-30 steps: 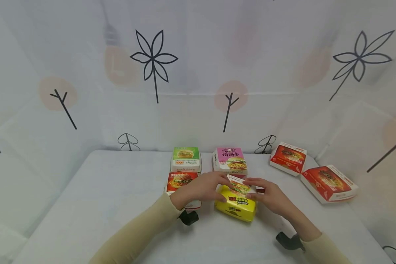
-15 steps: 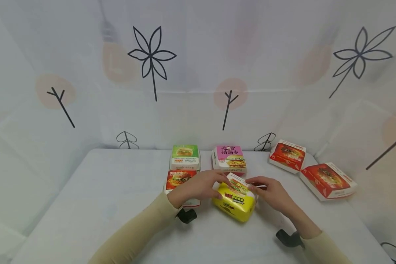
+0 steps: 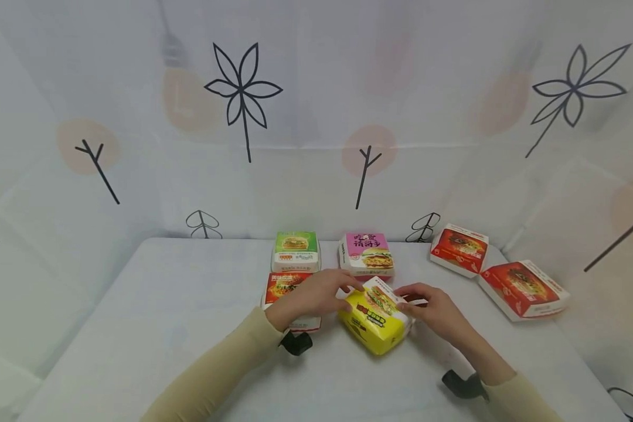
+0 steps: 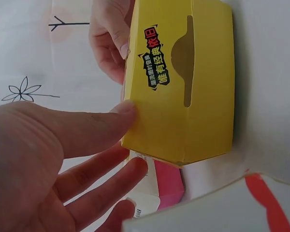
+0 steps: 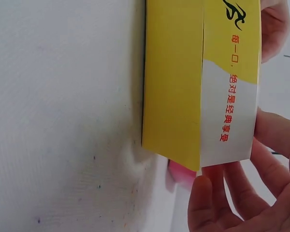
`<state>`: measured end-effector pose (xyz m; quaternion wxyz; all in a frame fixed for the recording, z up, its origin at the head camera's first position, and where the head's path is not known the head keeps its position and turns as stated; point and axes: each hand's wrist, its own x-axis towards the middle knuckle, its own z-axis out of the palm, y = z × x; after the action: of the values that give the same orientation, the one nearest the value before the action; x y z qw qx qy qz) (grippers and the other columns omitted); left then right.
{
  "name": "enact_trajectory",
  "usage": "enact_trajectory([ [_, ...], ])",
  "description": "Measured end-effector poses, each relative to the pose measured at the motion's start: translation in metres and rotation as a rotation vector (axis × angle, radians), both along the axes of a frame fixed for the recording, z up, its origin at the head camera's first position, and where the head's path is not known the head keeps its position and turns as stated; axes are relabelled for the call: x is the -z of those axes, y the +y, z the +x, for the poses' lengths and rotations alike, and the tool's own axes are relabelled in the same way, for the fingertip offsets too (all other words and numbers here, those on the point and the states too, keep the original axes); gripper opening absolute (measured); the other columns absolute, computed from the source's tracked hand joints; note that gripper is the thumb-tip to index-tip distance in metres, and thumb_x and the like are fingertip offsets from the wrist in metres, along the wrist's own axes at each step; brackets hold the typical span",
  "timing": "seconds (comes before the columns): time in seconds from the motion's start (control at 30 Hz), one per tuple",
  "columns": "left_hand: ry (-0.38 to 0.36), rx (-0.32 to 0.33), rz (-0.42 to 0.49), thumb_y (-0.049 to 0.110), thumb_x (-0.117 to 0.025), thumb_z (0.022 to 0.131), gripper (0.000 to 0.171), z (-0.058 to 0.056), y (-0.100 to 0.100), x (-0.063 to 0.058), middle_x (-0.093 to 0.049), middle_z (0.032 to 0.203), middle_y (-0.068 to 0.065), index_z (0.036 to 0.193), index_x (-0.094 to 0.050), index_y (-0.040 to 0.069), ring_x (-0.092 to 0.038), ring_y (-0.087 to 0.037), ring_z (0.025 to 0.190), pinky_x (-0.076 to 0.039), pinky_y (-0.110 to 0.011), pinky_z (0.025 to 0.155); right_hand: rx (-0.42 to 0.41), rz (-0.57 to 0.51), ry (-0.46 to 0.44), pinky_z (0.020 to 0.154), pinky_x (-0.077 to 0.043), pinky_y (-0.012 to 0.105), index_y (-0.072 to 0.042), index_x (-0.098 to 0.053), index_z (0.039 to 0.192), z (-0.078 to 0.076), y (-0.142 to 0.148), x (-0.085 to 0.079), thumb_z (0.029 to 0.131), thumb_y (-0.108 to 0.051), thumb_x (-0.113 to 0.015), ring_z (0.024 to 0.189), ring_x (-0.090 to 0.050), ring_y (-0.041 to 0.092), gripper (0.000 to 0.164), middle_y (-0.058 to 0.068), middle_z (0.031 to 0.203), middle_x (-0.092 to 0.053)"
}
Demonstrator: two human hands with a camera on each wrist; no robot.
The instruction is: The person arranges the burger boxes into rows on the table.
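A yellow and white burger box (image 3: 374, 319) rests on the white table at an angle, one corner toward me. My left hand (image 3: 319, 296) grips its left corner; in the left wrist view the thumb (image 4: 121, 113) lies on the top edge and the fingers reach round the side. On the right, my right hand (image 3: 435, 308) holds the opposite corner, thumb on top, and in the right wrist view its fingers (image 5: 200, 203) curl past the box's end. Behind the left wrist a red burger box (image 3: 285, 287) is partly hidden.
A green burger box (image 3: 296, 246) stands behind the partly hidden red one, and a purple burger box (image 3: 367, 252) behind the yellow one. Two more red boxes sit at the right, one farther back (image 3: 459, 249) and one nearer (image 3: 524, 287). A patterned white cloth (image 3: 306, 193) hangs behind.
The yellow box has turned clockwise between my hands, its near corner swinging toward the left. My left hand has shifted slightly away from me; the other boxes stay put.
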<state>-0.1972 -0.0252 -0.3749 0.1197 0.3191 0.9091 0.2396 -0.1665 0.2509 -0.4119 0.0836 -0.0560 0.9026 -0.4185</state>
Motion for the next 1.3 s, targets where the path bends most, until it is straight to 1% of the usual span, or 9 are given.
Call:
enact_trajectory([
  [0.17,0.023,-0.033,-0.004,0.026,-0.075,0.091,0.036,0.0,-0.001,0.002,-0.061,0.133,0.008,0.126,-0.069,0.026,-0.054,-0.015,0.123,-0.045,-0.035,0.103,0.003,-0.045,-0.031,0.089,-0.054,0.044,-0.008,-0.062,0.13,0.0,0.001,0.002,0.09,-0.039,-0.073,0.11,-0.06,0.029,0.051,0.013,0.124,-0.064],
  [0.3,0.004,-0.044,0.015,0.031,-0.075,0.09,0.039,-0.001,0.002,0.004,-0.062,0.131,0.006,0.129,-0.067,0.025,-0.055,-0.016,0.12,-0.047,-0.035,0.1,0.018,-0.057,-0.05,0.089,-0.054,0.045,-0.008,-0.061,0.132,0.001,-0.001,0.003,0.09,-0.042,-0.072,0.113,-0.058,0.031,0.055,0.013,0.127,-0.062],
  [0.47,-0.003,-0.084,0.027,0.039,-0.076,0.088,0.043,0.001,0.008,0.005,-0.063,0.128,0.005,0.129,-0.067,0.026,-0.057,-0.016,0.116,-0.05,-0.035,0.095,0.036,0.006,-0.027,0.087,-0.055,0.046,-0.008,-0.06,0.135,0.007,-0.005,0.0,0.091,-0.043,-0.071,0.114,-0.058,0.034,0.057,0.016,0.128,-0.061],
  [0.53,0.006,-0.092,0.017,0.041,-0.076,0.088,0.044,0.001,0.01,0.005,-0.063,0.13,0.005,0.128,-0.068,0.027,-0.056,-0.017,0.118,-0.049,-0.036,0.097,0.042,0.034,-0.013,0.086,-0.055,0.046,-0.008,-0.06,0.136,0.01,-0.006,-0.001,0.091,-0.044,-0.07,0.113,-0.058,0.035,0.058,0.016,0.128,-0.061],
  [0.77,0.02,-0.077,-0.043,0.045,-0.075,0.086,0.048,0.003,0.019,0.006,-0.058,0.137,0.004,0.13,-0.066,0.027,-0.051,-0.018,0.125,-0.045,-0.04,0.103,0.064,0.093,0.042,0.089,-0.055,0.046,-0.008,-0.065,0.132,0.017,-0.008,0.0,0.091,-0.043,-0.071,0.11,-0.06,0.03,0.054,0.012,0.122,-0.065],
  [0.9,0.038,-0.066,-0.066,0.046,-0.074,0.086,0.049,0.004,0.024,0.008,-0.056,0.139,0.004,0.13,-0.065,0.026,-0.051,-0.018,0.126,-0.044,-0.04,0.104,0.086,0.118,0.068,0.087,-0.056,0.044,-0.006,-0.067,0.127,0.022,-0.012,-0.003,0.089,-0.044,-0.073,0.107,-0.061,0.029,0.054,0.009,0.115,-0.068],
  [1.03,0.057,-0.063,-0.075,0.047,-0.074,0.086,0.05,0.006,0.026,0.008,-0.056,0.139,0.004,0.131,-0.065,0.026,-0.052,-0.017,0.126,-0.045,-0.039,0.103,0.093,0.144,0.091,0.085,-0.056,0.043,-0.006,-0.069,0.125,0.027,-0.015,-0.007,0.09,-0.042,-0.073,0.105,-0.062,0.028,0.051,0.009,0.114,-0.068],
  [1.2,0.039,-0.068,-0.064,0.046,-0.075,0.086,0.051,0.006,0.026,0.008,-0.054,0.142,0.004,0.132,-0.064,0.027,-0.052,-0.018,0.126,-0.045,-0.04,0.103,0.083,0.182,0.101,0.082,-0.057,0.044,-0.008,-0.071,0.123,0.028,-0.011,-0.01,0.091,-0.042,-0.071,0.105,-0.061,0.031,0.047,0.013,0.117,-0.068],
  [1.3,0.006,-0.066,-0.047,0.045,-0.075,0.086,0.052,0.005,0.025,0.009,-0.051,0.145,0.005,0.134,-0.063,0.029,-0.049,-0.019,0.131,-0.043,-0.042,0.105,0.072,0.153,0.117,0.084,-0.056,0.046,-0.008,-0.07,0.125,0.025,-0.007,-0.012,0.092,-0.039,-0.071,0.108,-0.061,0.034,0.046,0.015,0.122,-0.066],
])
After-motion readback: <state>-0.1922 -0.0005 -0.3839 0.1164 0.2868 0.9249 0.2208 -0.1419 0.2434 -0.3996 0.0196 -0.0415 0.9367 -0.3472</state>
